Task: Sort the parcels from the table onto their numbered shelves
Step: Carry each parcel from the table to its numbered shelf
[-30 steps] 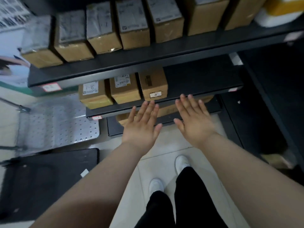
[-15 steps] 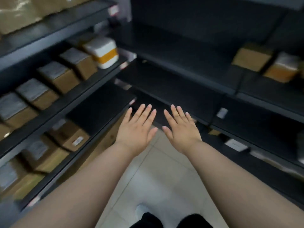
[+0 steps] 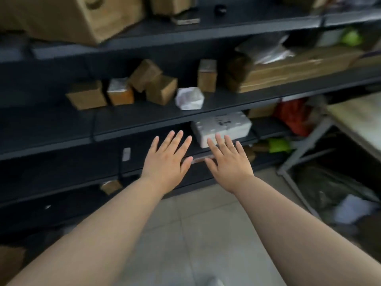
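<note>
Head view, looking down along two bare forearms: the left hand (image 3: 167, 162) and the right hand (image 3: 228, 162) are held out side by side, palms down, fingers straight and spread, thumbs near each other but apart. Both hands are wide and hold nothing.

Behind them stands the dark shelving (image 3: 144, 118). On its middle level sits a loose row of parcels: a brown box (image 3: 86, 96), just beside it an orange-faced box (image 3: 120, 93), then a tilted box (image 3: 144, 74) leaning above another, a white wrapped parcel (image 3: 189, 99), an upright box (image 3: 207, 75), and a long flat carton (image 3: 288, 73) off to the right.

One level lower lies a white foam box (image 3: 222, 126), right behind the right hand's fingertips; whether they touch it cannot be told. A big carton (image 3: 72, 15) sits on the top level. At the far right the pale desk (image 3: 358, 120) edges in, blurred. Pale floor tiles (image 3: 206, 234) show below the arms.
</note>
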Tool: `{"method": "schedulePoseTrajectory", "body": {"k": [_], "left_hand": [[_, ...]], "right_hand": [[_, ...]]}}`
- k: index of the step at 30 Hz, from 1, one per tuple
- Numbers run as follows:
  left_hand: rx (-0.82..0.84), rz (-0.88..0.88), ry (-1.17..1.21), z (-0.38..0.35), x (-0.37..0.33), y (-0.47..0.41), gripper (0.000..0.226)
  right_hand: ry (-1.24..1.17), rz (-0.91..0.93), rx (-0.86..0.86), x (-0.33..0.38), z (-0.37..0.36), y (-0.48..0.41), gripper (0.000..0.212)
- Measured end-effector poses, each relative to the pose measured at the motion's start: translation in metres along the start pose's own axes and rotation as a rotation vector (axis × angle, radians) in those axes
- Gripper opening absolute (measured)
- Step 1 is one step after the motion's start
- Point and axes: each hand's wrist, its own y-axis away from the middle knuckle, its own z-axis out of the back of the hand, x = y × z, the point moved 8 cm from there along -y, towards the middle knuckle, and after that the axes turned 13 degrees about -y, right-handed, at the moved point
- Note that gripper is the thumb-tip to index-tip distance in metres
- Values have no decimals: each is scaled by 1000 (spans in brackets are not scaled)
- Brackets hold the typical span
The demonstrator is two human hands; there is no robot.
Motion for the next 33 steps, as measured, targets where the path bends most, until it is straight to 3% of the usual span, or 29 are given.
{"method": "schedulePoseTrajectory", "body": {"k": [7, 14, 26, 33], "left_hand": [[-68, -316, -9, 46, -174, -83, 58], [-100, -612, -41, 59, -294, -142, 58], [-213, -922, -52, 90, -396, -282, 58], [-240, -1063, -73, 98, -456, -308, 58]], "right_hand": [[-42, -299, -134, -174, 58, 58, 60], [-92, -562, -186, -272, 70, 102, 59], [-69, -955, -318, -380, 111, 98, 59], [-90, -1130, -376, -418, 121, 130, 58]]}}
